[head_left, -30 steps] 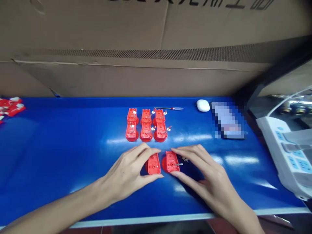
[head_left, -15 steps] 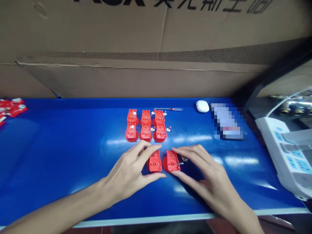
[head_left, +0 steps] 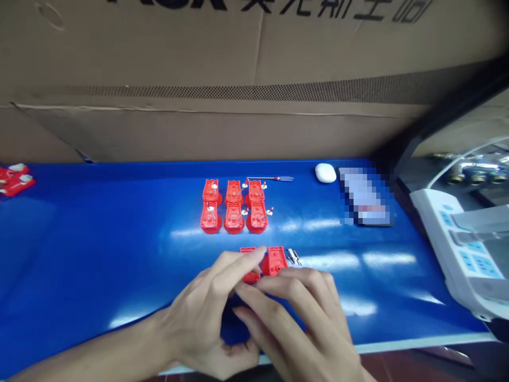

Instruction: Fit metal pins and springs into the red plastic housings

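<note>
Two red plastic housings lie side by side near the front of the table. My left hand curves around the left housing, partly hiding it, its index finger stretched out and thumb well apart. My right hand crosses in front of the housings toward my left hand. Its thumb and index fingertips are close together; whatever is between them is hidden. Its knuckles cover the lower edge of the right housing. Small white and dark pieces lie just right of that housing.
Several red housings with thin pins and white bits stand in two rows farther back. Behind them lies a screwdriver. A white rounded case, a blurred phone and a power strip are at right. More red parts lie far left.
My right hand has left the right housing's side and moved left and nearer, up to my left hand. My left hand has shifted slightly down. The metal pin on the right housing no longer shows.
</note>
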A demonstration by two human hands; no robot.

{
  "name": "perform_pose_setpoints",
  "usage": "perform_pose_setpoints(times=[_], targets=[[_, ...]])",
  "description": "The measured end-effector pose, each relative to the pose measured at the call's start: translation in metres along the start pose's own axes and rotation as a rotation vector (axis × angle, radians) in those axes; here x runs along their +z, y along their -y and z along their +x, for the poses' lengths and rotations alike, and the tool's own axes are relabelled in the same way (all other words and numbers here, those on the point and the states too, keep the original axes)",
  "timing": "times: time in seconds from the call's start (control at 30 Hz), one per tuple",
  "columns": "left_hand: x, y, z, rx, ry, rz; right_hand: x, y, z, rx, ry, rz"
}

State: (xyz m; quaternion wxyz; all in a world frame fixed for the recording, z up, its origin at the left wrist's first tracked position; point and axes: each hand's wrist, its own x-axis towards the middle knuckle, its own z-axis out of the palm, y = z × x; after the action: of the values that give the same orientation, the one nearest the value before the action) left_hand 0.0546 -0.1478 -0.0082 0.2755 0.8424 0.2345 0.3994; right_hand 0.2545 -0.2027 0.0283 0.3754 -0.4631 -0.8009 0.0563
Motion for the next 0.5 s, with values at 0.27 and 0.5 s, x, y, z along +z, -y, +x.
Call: perform_pose_setpoints(times=[0.27,0.5], targets=[[-0.008,-0.001,-0.008,0.056,0.123,-0.037,0.013,0.003,-0.001,-0.071,-0.053,-0.044],[-0.016,0.01,0.008,0.088,0.039,0.113,-0.027,-0.015,-0.007,0.17,-0.067,0.219]])
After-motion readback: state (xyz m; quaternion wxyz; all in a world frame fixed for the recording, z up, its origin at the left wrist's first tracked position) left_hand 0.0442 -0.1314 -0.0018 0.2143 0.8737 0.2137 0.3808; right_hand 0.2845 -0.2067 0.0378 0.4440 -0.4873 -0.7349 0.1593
